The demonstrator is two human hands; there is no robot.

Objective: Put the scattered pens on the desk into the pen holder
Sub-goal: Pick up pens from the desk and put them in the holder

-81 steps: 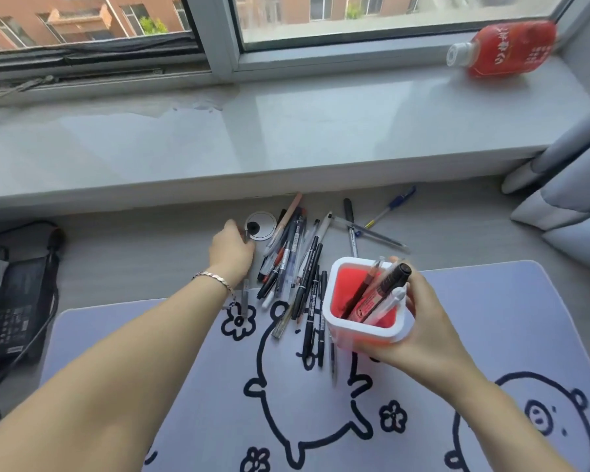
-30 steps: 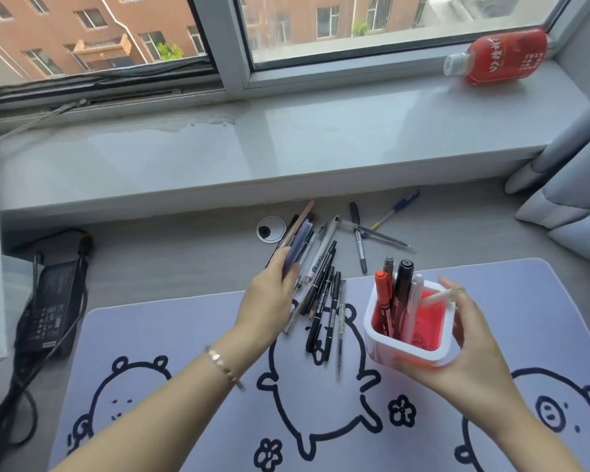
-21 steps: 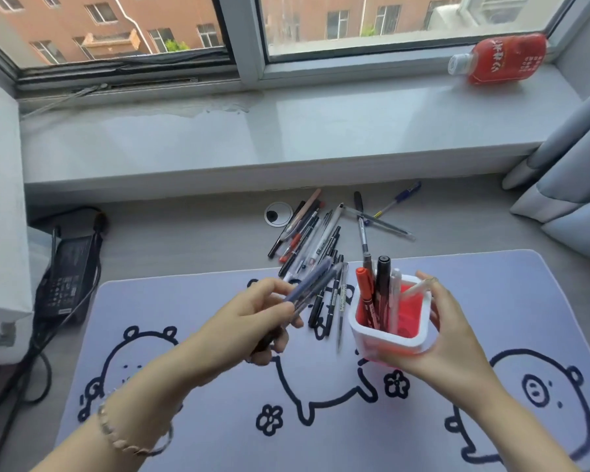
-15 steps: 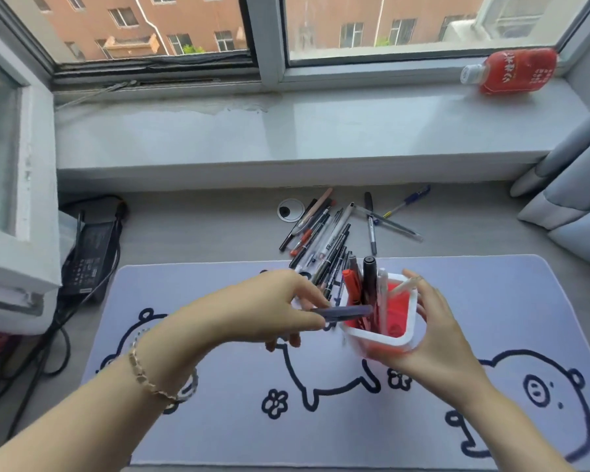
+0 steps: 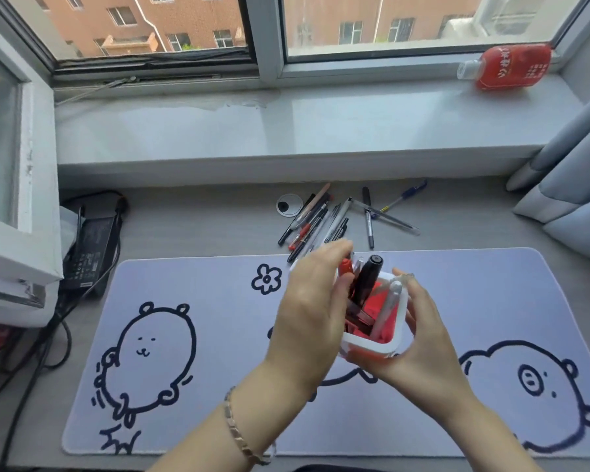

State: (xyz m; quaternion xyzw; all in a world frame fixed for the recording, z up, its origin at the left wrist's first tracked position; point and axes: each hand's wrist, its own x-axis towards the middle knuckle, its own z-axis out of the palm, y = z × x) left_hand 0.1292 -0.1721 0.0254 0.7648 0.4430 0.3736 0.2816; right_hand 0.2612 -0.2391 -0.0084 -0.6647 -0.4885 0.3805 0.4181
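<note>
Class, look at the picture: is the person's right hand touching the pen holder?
Touching. The head view shows the right hand cupped around the pen holder, its fingers pressed against the white wall, holding it off the desk mat.

the pen holder (image 5: 390,345) is a small square cup, white at the rim and red inside. it sits just right of the middle of the frame, off the desk (image 5: 198,229). a fat black marker (image 5: 367,282), a red pen (image 5: 346,267) and a white pen (image 5: 387,310) lean inside it. more pens (image 5: 321,221) lie in a messy pile above it, top middle, some crossing.
</note>
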